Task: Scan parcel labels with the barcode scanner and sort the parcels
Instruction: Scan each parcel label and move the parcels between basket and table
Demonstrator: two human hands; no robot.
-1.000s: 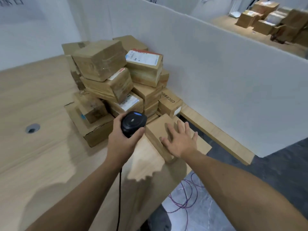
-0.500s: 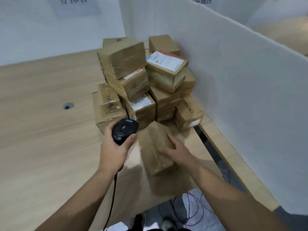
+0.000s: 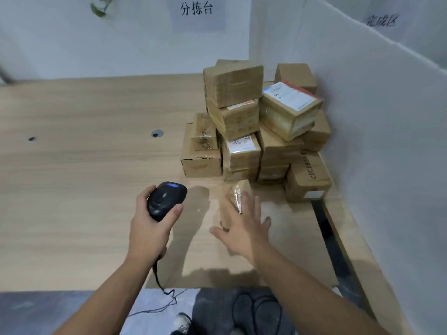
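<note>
Brown cardboard parcel [image 3: 235, 201] lies on the worktop [image 3: 84, 177] just before the parcel stack [image 3: 256, 126], steadied under the spread, flat right hand [image 3: 244, 226], presumably for scanning, while the left hand [image 3: 151, 226] grips the barcode scanner [image 3: 167, 199] beside it.

place: parcel sorting station | evidence: boxes [image 3: 261, 131] stacked on table [image 3: 84, 165], beside partition [image 3: 387, 117]; wall sign [image 3: 196, 9] behind table

Pale wooden table [image 3: 84, 180] — stacked parcels [image 3: 256, 131], one loose parcel [image 3: 233, 201] in front
</note>
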